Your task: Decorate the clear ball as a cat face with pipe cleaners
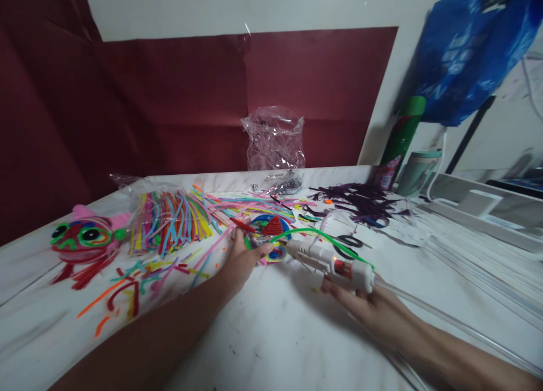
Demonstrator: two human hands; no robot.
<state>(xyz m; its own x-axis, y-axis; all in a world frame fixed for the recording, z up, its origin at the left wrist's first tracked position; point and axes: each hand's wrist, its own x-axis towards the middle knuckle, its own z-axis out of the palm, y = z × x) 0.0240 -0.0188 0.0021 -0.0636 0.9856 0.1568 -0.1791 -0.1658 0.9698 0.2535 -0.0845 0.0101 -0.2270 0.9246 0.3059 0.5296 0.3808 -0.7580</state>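
Observation:
My right hand [360,303] is wrapped round a white hot glue gun [328,262] with a small orange light glowing on its side. A long clear glue stick [449,318] trails from its back end. The nozzle points left, close to a round, many-coloured pipe-cleaner piece [278,226] with a red part on top. My left hand [246,255] grips that piece at its near left edge, the thumb lying across it. From near the thumb, a green pipe cleaner [316,231] arches over the glue gun. Its left end is hard to make out.
A finished-looking pipe-cleaner animal face [87,238] stands at the left. Beside it lies a bag of coloured pipe cleaners [169,221], with cut bits in front. Black scissors [348,244], dark purple strands [360,201] and clear glue sticks [487,266] lie to the right.

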